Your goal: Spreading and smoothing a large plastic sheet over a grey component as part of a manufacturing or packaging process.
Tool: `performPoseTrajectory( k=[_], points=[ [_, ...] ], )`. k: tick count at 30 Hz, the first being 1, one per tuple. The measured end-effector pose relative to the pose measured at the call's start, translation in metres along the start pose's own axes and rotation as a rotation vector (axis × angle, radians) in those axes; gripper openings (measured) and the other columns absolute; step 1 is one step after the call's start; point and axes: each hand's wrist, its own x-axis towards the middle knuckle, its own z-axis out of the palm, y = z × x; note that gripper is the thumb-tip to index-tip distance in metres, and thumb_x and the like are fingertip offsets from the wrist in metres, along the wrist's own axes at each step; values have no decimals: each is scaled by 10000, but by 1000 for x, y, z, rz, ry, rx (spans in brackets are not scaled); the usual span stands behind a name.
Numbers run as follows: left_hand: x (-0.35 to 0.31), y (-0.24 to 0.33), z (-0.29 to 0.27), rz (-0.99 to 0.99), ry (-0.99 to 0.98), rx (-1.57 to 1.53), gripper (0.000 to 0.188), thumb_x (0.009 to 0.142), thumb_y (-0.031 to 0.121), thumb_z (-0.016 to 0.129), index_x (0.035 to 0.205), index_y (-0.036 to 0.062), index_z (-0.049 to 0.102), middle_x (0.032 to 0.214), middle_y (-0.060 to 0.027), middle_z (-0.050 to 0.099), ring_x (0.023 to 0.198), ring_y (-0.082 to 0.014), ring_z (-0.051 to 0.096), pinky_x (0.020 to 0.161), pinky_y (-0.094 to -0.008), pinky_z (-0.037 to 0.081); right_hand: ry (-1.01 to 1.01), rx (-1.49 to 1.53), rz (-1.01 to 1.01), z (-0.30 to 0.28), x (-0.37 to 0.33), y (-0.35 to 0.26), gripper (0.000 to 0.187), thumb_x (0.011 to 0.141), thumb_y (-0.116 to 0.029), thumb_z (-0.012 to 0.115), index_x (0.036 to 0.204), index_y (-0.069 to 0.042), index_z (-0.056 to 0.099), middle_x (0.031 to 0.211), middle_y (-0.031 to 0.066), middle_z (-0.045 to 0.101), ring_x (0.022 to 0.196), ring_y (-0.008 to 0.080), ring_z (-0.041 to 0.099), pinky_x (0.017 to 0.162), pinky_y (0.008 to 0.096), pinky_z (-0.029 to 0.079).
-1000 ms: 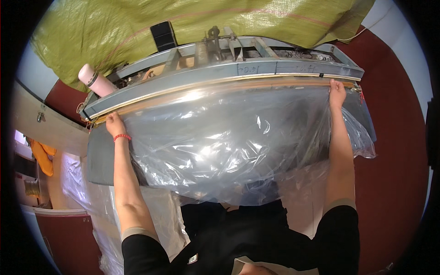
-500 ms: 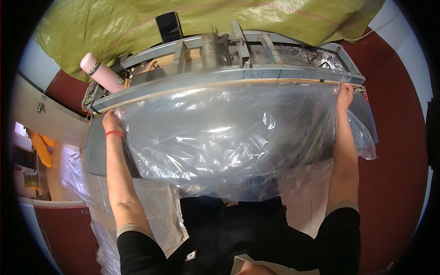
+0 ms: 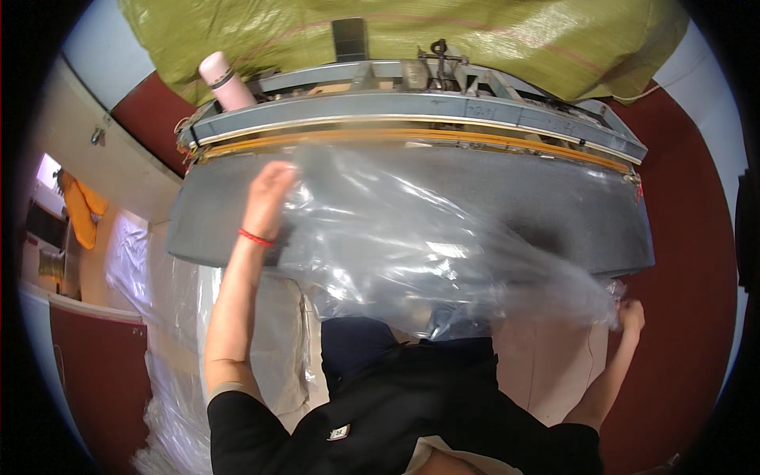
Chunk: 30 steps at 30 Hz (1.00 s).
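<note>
A large clear plastic sheet [image 3: 396,229] stretches slantwise between my two hands, over the near edge of a grey padded bench [image 3: 214,214]. My left hand [image 3: 271,194] pinches its upper left corner above the bench, the fingers slightly blurred. Lower down at the right, past the bench's front edge, my right hand [image 3: 631,315] is closed on the gathered right end. Behind the sheet runs a long metal frame [image 3: 317,109] with an orange-yellow strip [image 3: 443,134] along its near side; a gap shows there between frame and bench.
A pink bottle [image 3: 226,81] leans at the frame's left end. Behind stands a dark flat device [image 3: 349,39] against a yellow-green woven sheet [image 3: 507,32]. More clear plastic [image 3: 170,419] lies heaped at the lower left. An orange cloth item [image 3: 81,207] lies at the far left.
The sheet has come away from the frame's edge. My left hand moved right, and my right hand swung down toward me with its end. The frame's near bar now stands apart from the bench.
</note>
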Motion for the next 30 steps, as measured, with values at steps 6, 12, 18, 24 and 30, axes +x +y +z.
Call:
performPoseTrajectory(
  k=[6,12,18,24,30],
  points=[
    [-43,58,56,23,-249,38,85,849,140,537,896,68,535,676,61,480,567,-6,400,493,-149,308,179,740,-578,-86,-27,-150,162,768,-120,595,867,8,578,702,61,538,662,102,484,639,237,412],
    [-75,81,58,222,-341,234,95,844,117,546,904,43,549,727,33,513,640,-25,452,560,-158,371,-278,1129,-1414,-185,-152,-381,383,725,-118,617,1099,-88,541,1140,47,511,1053,181,469,856,299,390],
    [-90,83,50,94,-587,28,247,784,185,626,967,43,539,826,-15,576,791,-97,542,714,-256,428,-898,1364,-1325,-182,-181,-441,125,836,-156,530,884,-48,572,783,4,588,667,71,533,602,207,424],
    [-179,-76,-65,-355,-1153,792,199,824,207,532,930,47,582,796,-132,615,714,-190,571,682,-314,446,73,1578,-840,-190,-96,-387,171,869,-170,490,909,-38,592,811,-20,572,711,38,463,634,171,355],
    [-148,-24,-313,-516,-121,1678,219,739,150,552,929,69,626,864,-169,608,786,-327,593,684,-382,470,261,1339,-516,-94,20,-283,201,868,-191,488,885,-15,584,770,-21,536,684,55,443,630,193,367]
  ],
)
